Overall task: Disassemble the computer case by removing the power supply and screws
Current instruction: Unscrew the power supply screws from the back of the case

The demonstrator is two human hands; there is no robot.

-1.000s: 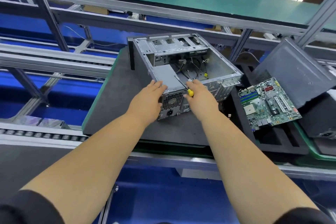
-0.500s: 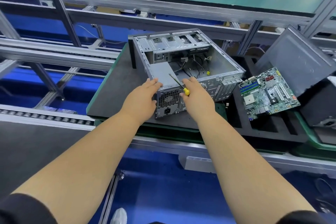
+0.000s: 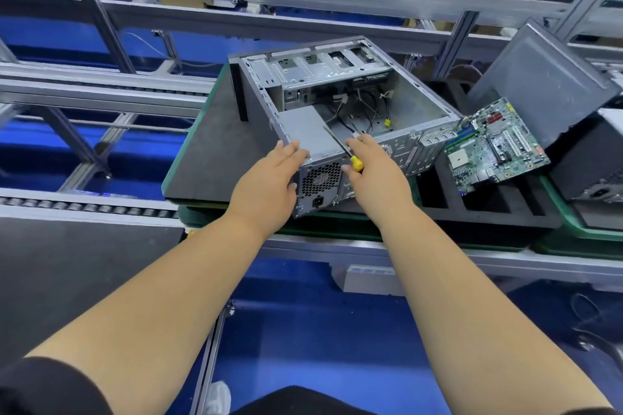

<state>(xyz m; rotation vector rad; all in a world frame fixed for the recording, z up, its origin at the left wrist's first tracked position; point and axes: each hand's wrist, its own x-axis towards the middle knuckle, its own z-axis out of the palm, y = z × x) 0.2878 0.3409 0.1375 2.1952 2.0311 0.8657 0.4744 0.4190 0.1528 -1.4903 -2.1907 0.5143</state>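
Grey sheet-steel computer case (image 3: 414,104), side panel off, lying open-side-up on a dark foam pad (image 3: 209,158) at centre of the head view. Item: power supply (image 3: 305,131), a plain grey box seated in the near-left corner of the case, its fan grille and mains socket facing the person through the rear panel at 6 o'clock of the case. Item: left hand (image 3: 266,185), fingers fairly straight and laid over the near-left top edge of the case beside the supply, touching it; it appears to brace or press rather than clasp. Item: right hand (image 3: 377,175), curled round a screwdriver (image 3: 340,148) with yellow handle, the shaft slanting up toward 11 o'clock across the top of the supply; fingertips rest on the rear rim of the case. Loose cables (image 3: 367,111) lie in the case interior at 12 o'clock of the supply. Accessory: motherboard (image 3: 495,145), already out, resting tilted on a black foam tray (image 3: 488,209) at 3 o'clock of the case. Step in hand, by judgement: freeing the power supply, both hands set on either side of it. Whether its rear screws are out cannot be told. Next move calls for checking them, then sliding the supply inward and lifting it clear without snagging the cables.
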